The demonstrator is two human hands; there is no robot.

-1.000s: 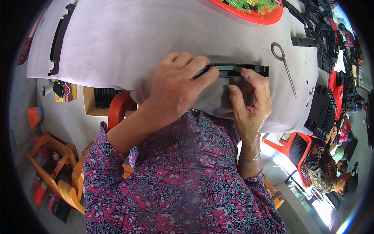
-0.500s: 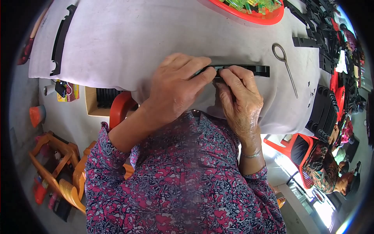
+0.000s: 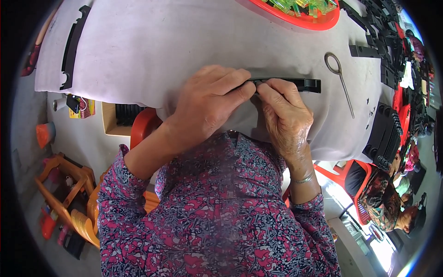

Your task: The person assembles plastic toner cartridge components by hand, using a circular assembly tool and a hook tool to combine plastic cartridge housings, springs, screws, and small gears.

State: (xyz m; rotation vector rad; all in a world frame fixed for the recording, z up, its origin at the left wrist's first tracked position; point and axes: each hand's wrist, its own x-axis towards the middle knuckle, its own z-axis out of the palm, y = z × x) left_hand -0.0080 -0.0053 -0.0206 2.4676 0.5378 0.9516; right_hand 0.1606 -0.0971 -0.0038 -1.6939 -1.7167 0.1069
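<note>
Strip (image 3: 308, 86), black and narrow, lies crosswise near the front edge of the cloth-covered surface (image 3: 138, 46). Left hand's (image 3: 205, 104) grip is clamped on its left part, thumb and forefinger nearly together; the right hand (image 3: 287, 108) bends its fingertips to the middle, and whether they pinch anything cannot be told. Just right lies a looped metal rod (image 3: 341, 81); pale cloth stretches left to a notched black piece (image 3: 71, 51). Beyond sits a red basin (image 3: 318, 27) of green and yellow pieces (image 3: 300, 7). Markings on a yellow-and-red box (image 3: 86, 111) below are too small to read.
</note>
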